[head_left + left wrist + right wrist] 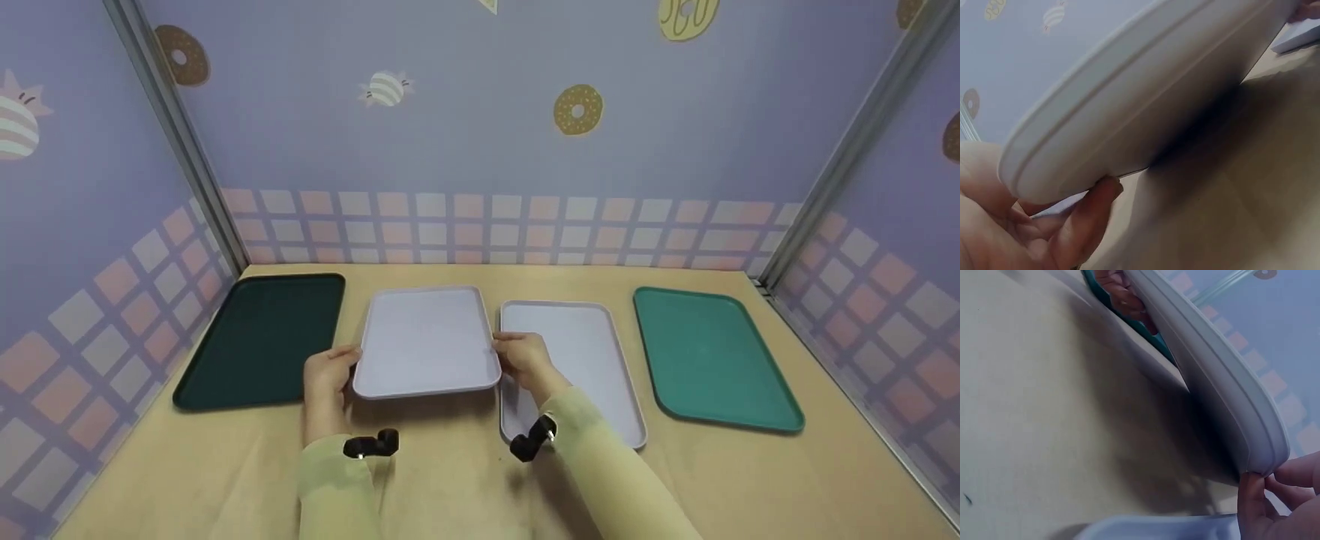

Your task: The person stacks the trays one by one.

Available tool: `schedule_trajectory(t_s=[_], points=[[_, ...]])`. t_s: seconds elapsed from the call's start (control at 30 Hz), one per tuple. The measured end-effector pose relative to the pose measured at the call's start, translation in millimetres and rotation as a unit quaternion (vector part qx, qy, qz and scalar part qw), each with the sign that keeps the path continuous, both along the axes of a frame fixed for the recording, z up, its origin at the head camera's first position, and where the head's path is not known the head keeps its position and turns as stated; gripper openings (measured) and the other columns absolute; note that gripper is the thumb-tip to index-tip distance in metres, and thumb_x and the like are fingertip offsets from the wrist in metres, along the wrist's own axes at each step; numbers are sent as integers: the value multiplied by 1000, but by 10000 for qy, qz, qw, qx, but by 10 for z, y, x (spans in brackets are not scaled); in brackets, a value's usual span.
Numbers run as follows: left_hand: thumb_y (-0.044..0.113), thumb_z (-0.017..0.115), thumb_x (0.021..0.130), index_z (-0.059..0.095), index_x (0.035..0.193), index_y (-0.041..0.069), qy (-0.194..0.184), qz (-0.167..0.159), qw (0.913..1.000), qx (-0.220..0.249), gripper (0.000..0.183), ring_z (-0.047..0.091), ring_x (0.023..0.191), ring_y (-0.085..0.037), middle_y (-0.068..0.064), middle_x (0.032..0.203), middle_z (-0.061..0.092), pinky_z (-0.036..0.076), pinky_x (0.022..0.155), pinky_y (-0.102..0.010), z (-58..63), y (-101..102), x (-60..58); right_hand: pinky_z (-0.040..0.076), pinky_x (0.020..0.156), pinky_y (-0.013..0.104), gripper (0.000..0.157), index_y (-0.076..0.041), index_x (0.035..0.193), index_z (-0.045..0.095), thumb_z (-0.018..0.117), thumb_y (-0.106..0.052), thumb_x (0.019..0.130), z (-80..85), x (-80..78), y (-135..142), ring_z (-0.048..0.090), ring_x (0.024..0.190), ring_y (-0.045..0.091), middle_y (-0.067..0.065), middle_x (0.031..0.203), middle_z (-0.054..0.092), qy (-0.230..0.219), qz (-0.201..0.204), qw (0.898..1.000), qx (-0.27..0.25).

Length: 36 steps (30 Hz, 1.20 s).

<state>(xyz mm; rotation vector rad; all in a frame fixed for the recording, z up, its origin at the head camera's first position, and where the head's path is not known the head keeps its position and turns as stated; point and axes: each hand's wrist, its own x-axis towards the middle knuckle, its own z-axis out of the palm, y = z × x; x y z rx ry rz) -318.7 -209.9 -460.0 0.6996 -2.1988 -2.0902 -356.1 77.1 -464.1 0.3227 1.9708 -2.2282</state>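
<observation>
Between both hands is a pale lilac tray [427, 341], its near edge raised off the table with a shadow beneath. My left hand [330, 371] grips its left rim, and in the left wrist view the fingers [1092, 216] curl under the corner. On the opposite side my right hand [525, 360] pinches the right rim; the right wrist view shows thumb and fingers [1255, 500] at the tray's corner [1266, 444]. A second pale lilac tray [592, 360] lies flat under my right wrist, partly hidden by the hand and sleeve.
A dark green tray [262, 337] lies at the left, close beside my left hand. Toward the right lies a bright green tray [712, 360]. The beige tabletop [450, 480] is bordered by patterned purple walls [480, 150] at the back and sides.
</observation>
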Motion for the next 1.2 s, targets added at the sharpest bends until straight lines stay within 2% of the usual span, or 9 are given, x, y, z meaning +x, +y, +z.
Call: schedule_trajectory(t_s=[0.1, 0.2, 0.33, 0.43, 0.5, 0.63, 0.8, 0.83, 1.2], points=[[6, 57, 103, 56, 143, -6, -20, -88, 9999, -116, 42, 39, 148, -37, -27, 154, 48, 31, 125, -47, 1, 1, 2, 56, 68, 24, 33, 14, 128, 64, 59, 7, 96, -16, 1, 24, 64, 74, 13, 8, 86, 69, 45, -11, 10000, -8], [6, 58, 103, 58, 141, -5, 28, -115, 9998, -159, 40, 47, 140, -34, -26, 151, 52, 41, 118, -43, -2, 12, -7, 55, 67, 24, 33, 13, 128, 64, 60, 6, 96, -25, 7, 55, 64, 72, 12, 6, 84, 70, 86, 3, 9999, -90], [5, 60, 101, 61, 138, -5, 117, -111, 9999, -21, 38, 57, 122, -26, -26, 147, 56, 55, 93, -26, 17, 48, -26, 55, 69, 25, 34, 11, 129, 64, 62, 5, 96, -9, 18, 119, 66, 76, 13, 6, 88, 74, 142, 41, 9998, -104], [4, 60, 101, 62, 138, -4, 111, -125, 9998, 114, 37, 59, 114, -23, -25, 145, 57, 55, 75, -18, 39, 90, -35, 55, 71, 26, 35, 10, 130, 65, 62, 3, 96, 7, 23, 185, 67, 79, 14, 7, 92, 75, 186, 40, 9998, 49], [3, 60, 101, 62, 137, -5, 119, -143, 9996, 192, 37, 61, 111, -23, -25, 143, 57, 55, 69, -16, 48, 131, -40, 54, 72, 26, 36, 8, 130, 65, 62, 3, 95, 20, 27, 239, 67, 81, 14, 7, 94, 75, 202, 12, 9997, 141], [0, 61, 100, 63, 135, -7, 183, -247, 9993, 209, 36, 63, 108, -23, -23, 136, 61, 57, 71, -20, 59, 232, -48, 55, 74, 27, 36, 6, 130, 67, 65, 2, 95, 46, 55, 373, 68, 83, 14, 8, 98, 76, 232, -44, 9995, 227], [-1, 62, 99, 65, 131, -8, 297, -408, 9987, 27, 33, 65, 108, -26, -24, 129, 65, 59, 91, -35, 72, 401, -59, 55, 78, 28, 37, 7, 132, 65, 65, 1, 95, 48, 104, 580, 68, 88, 14, 9, 104, 76, 289, -22, 9991, 294], [-1, 62, 98, 65, 130, -9, 347, -418, 9985, 3, 32, 66, 106, -26, -25, 128, 65, 59, 92, -36, 74, 442, -64, 55, 78, 28, 37, 7, 132, 65, 65, 1, 96, 44, 113, 627, 68, 88, 14, 9, 105, 76, 306, -9, 9990, 319], [-5, 63, 96, 69, 121, -10, 473, -618, 9969, -116, 27, 70, 91, -22, -27, 121, 69, 61, 80, -31, 58, 843, -107, 53, 78, 25, 43, 8, 138, 59, 64, -3, 97, 58, 211, 1110, 66, 85, 9, -1, 98, 75, 375, 161, 9973, 609]])
